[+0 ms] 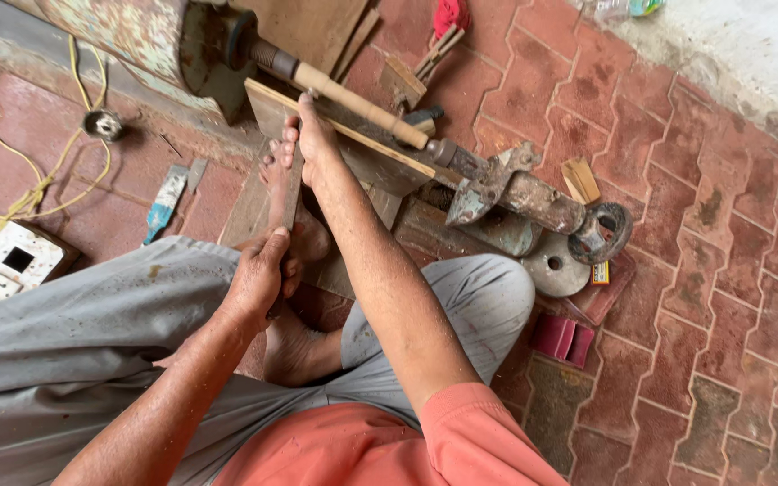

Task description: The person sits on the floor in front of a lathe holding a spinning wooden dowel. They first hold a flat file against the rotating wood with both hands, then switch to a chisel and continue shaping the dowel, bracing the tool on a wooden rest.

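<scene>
I sit on a brick floor at a low lathe. A pale wooden rod (362,103) is mounted between a rusty drum headstock (155,36) and a metal tailstock (515,184). My right hand (312,135) reaches forward and presses the front of a long chisel (292,193) onto a wooden rest board (353,139) just under the rod. My left hand (258,274) grips the chisel's rear end near my knee. My bare foot (274,175) lies beside the chisel, toes by the board.
A yellow cable (33,193) and white switchboard (11,261) lie at the left, with a blue-handled tool (164,202) nearby. Round stone discs (556,265), red blocks (562,337) and wood scraps (580,180) sit at the right.
</scene>
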The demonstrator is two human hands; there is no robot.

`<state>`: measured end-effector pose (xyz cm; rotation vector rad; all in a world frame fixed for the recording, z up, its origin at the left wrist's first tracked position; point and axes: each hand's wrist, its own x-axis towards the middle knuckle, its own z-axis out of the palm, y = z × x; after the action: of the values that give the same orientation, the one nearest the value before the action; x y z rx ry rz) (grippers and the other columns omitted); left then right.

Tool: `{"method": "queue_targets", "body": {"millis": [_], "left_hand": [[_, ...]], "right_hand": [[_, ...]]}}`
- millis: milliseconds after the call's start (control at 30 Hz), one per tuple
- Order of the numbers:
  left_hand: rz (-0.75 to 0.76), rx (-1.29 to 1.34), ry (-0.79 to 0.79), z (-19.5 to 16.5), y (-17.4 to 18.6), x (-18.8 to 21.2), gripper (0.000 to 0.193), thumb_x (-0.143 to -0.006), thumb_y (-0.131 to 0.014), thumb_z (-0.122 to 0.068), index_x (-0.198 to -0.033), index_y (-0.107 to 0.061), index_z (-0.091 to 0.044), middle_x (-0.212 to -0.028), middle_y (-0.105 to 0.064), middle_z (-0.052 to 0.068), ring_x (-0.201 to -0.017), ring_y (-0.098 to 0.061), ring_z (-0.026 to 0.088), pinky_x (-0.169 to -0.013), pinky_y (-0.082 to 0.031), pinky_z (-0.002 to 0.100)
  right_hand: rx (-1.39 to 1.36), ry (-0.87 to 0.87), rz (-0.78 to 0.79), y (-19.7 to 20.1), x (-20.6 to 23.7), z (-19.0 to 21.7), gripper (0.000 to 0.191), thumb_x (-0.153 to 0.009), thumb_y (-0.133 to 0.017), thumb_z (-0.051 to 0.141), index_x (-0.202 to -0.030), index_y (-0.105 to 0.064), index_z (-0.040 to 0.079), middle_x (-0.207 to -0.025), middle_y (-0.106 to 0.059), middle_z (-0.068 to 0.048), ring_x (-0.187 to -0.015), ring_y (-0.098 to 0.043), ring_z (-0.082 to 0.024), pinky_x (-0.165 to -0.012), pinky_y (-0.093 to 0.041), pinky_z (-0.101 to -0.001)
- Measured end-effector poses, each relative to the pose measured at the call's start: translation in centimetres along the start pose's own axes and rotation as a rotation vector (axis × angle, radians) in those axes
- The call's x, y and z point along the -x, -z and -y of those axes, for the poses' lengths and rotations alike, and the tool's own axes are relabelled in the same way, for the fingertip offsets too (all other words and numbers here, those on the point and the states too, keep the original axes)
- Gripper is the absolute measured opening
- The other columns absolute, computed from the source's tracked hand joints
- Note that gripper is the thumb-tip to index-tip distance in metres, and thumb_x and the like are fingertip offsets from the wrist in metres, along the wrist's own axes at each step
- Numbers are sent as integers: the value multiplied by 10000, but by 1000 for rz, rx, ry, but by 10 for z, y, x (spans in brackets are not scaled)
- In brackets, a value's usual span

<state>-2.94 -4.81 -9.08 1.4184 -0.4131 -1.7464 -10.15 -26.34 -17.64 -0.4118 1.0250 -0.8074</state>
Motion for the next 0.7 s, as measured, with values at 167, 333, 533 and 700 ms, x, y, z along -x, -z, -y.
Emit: {"method": "queue_targets", "body": {"millis": [167, 333, 533, 700], "left_hand": [[80, 36, -11, -15, 14, -2, 372, -1084, -438, -320, -1246, -569, -13, -676, -417, -11, -498, -364, 93, -434, -326, 262], [109, -66, 14, -26, 28, -2, 422, -1060, -438, -308, -1307, -575, 6, -634, -381, -14, -457, -346, 105, -416, -319, 268], [143, -168, 39, -49, 49, -6, 434, -1060, -435, -291, -1330, -567, 22, -596, -375, -2, -450, -349, 117, -415, -312, 283], [126, -340, 94, -71, 69, -10, 450, -1060, -427, -324, -1335, -586, -5, -612, -375, -13, -468, -334, 114, -414, -287, 288]], "right_hand": [[-66, 23, -29, -5, -3, -2, 542, -994, -500, 609, -822, -504, 95, -563, -445, 25, -438, -427, -113, -358, -385, -285], [-128, 24, -19, -8, -6, -5, 531, -987, -519, 608, -833, -489, 101, -568, -437, 21, -449, -434, -126, -362, -359, -291], [-199, -6, -64, -18, -3, -5, 516, -987, -505, 623, -826, -473, 134, -567, -437, 27, -443, -420, -132, -394, -389, -312], [-208, 6, -107, -26, 2, -3, 519, -983, -465, 642, -809, -476, 152, -598, -455, 36, -499, -444, -125, -451, -427, -321]]}}
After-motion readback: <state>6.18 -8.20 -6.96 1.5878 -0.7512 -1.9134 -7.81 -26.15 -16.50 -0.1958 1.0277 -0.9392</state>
